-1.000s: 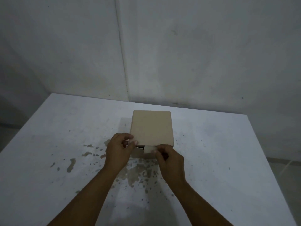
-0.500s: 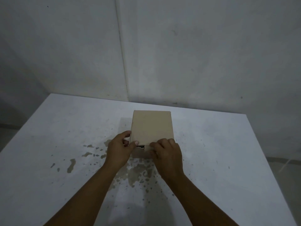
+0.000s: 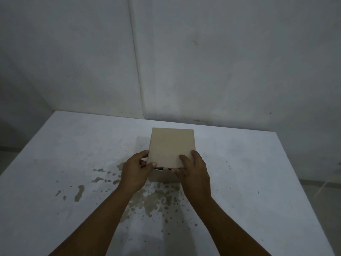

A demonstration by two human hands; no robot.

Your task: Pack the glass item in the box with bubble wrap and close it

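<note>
A small brown cardboard box (image 3: 171, 146) stands in the middle of the white table (image 3: 258, 182), its top flap lying nearly flat. A thin dark gap shows along the flap's near edge. My left hand (image 3: 135, 171) grips the box's near left corner, thumb on the flap's edge and fingers on the left side. My right hand (image 3: 193, 169) holds the near right corner, fingers lying on top of the flap and thumb under its front edge. The glass item and the bubble wrap are hidden inside the box.
Brownish stains (image 3: 153, 198) and chipped patches mark the tabletop in front of the box. Grey walls (image 3: 221, 61) rise close behind the table's far edge. The table's left and right edges drop off to the floor.
My right hand moved up from the front tab onto the top of the flap, and the pale tab it pinched is out of sight. The left hand stayed at its corner.
</note>
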